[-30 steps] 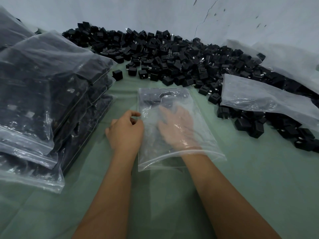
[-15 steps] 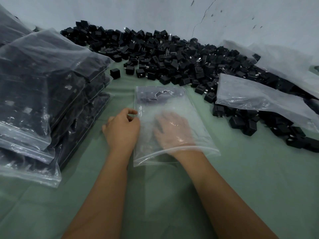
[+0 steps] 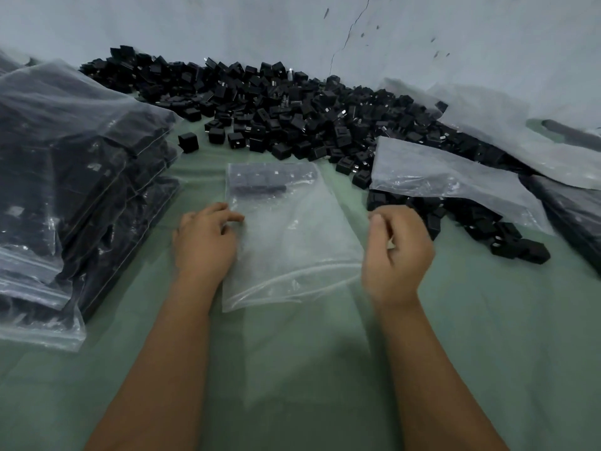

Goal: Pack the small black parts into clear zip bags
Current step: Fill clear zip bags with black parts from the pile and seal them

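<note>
Two bare forearms reach in from the near edge over a counter (image 3: pixel 487 336) covered in pale green cloth. Left hand (image 3: pixel 205 245): knuckles up, fingers bent, fingertips resting on the left edge of a clear zip bag (image 3: pixel 292 242); whether it pinches the film cannot be told. Right hand (image 3: pixel 398 255): just beside the bag's right edge, fingers loosely curled, thumb up, nothing visibly held; slightly blurred.

Bag lies flat between the hands, zip mouth toward the person. A few small black parts (image 3: pixel 260 183) sit in a row at its far, closed end; the rest of the bag is see-through.

Left of the left hand: stack of filled zip bags (image 3: pixel 65 177), dark with parts. Right, beyond the right hand: a limp clear bag (image 3: pixel 445 177) draped over loose parts.

Farther back: a large heap of loose black parts (image 3: pixel 292 109) spreads across the counter to the pale wall (image 3: pixel 227 24), which shows a thin crack.
</note>
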A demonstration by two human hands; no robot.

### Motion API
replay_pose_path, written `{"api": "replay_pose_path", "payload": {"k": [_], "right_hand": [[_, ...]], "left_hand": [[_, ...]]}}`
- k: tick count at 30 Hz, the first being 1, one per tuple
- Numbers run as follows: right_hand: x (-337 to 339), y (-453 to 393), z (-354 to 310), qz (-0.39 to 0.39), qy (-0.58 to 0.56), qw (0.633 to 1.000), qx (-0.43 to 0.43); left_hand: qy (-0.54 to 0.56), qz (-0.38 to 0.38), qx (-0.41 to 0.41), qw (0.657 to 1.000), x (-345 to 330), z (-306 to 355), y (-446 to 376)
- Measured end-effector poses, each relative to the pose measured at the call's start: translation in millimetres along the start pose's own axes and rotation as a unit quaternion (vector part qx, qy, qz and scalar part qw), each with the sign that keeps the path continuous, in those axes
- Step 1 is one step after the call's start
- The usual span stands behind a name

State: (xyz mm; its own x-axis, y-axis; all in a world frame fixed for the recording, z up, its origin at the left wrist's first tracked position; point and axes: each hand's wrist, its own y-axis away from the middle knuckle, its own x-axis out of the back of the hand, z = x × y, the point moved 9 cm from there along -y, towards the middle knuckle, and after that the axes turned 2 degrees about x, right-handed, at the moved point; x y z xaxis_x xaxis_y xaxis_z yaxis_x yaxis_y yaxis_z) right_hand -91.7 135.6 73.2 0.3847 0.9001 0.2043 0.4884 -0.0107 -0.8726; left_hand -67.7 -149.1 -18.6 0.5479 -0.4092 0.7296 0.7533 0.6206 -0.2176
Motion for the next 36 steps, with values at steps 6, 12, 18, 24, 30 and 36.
{"api": "replay_pose_path", "payload": {"k": [6, 12, 18, 24, 30, 36], "right_hand": [[12, 12, 118, -0.085, 0.209, 0.935, -0.275], [3, 24, 135, -0.145, 0.202, 0.92, -0.305], [15, 18, 124, -0.01, 0.067, 0.941, -0.332], [-1, 13, 87, 0.033, -0.086, 0.942, -0.322], [-28, 10, -34, -0.105, -0.037, 0.991, 0.071], [-69, 38, -69, -0.236, 0.022, 0.967, 0.098]], "left_hand": [[0.127, 0.031, -0.063, 0.989, 13, 24, 12], [0.195, -0.108, -0.161, 0.962, 1, 64, 37], [0.172, -0.222, -0.16, 0.947, -16, 66, 46], [0.181, -0.355, -0.135, 0.907, -37, 64, 55], [0.262, -0.291, -0.134, 0.91, -22, 72, 48], [0.35, -0.186, -0.085, 0.914, -4, 56, 28]]}}
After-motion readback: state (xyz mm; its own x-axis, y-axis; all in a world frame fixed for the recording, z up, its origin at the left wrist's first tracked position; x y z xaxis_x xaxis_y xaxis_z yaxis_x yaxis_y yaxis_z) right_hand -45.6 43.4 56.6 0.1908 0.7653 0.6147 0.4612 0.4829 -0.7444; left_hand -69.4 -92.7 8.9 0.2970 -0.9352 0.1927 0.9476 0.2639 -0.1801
